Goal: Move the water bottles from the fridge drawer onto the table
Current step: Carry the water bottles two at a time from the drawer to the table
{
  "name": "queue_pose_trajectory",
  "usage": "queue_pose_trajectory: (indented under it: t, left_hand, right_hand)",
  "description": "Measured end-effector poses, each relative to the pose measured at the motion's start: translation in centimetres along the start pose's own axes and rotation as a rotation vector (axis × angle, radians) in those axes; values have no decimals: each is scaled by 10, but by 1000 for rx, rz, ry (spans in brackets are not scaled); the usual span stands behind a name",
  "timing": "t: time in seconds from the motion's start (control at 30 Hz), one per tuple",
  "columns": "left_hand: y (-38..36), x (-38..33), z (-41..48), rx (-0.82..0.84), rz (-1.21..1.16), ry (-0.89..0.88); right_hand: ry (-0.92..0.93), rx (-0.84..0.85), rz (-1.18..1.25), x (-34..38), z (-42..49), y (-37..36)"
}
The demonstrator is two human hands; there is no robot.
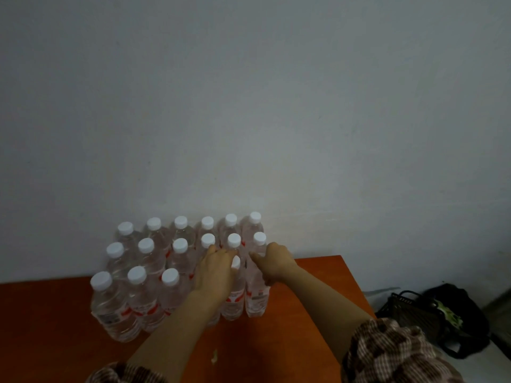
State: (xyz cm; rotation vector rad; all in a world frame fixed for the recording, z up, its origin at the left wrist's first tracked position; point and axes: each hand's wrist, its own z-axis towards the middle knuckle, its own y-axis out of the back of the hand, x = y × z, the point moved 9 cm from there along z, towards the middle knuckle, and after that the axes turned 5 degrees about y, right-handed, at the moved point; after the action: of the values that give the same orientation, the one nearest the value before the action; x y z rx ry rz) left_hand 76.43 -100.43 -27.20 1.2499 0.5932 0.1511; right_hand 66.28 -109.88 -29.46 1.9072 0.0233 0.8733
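both hands (218, 272) on upright water bottles (138, 286) — orange table (49, 335).

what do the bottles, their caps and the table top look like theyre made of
Bottles: clear thin plastic, see-through, with red-and-white labels. Caps: white opaque plastic, matte. Table: smooth reddish-orange top, probably laminate or varnished wood; no clear grain shows.

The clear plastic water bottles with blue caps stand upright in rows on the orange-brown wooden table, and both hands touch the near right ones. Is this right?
Only the cap colour is wrong: the head view shows white caps on the clear plastic water bottles. They do stand upright in rows on the orange-brown wooden table, with the left hand and right hand on the near right ones.
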Motion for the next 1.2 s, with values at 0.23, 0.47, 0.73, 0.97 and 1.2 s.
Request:
queue_pose_trajectory:
  t: [0.23,0.47,0.73,0.97,1.2]
  left_hand:
    - [0,0,-2,-15,-88,-13]
    - [-5,-7,-3,54,-54,-14]
    - [0,-89,-9,-2,-86,-204]
    - [-30,-204,-54,134,-53,-348]
    - [-29,-351,-174,180,-90,-583]
  right_hand:
    - [84,49,-58,-5,-4,0]
    - [142,23,-111,-8,-17,12]
    - [110,-172,-271,-56,-76,67]
    - [-95,-278,-362,-150,-182,124]
    - [-313,-469,-316,-244,-358,170]
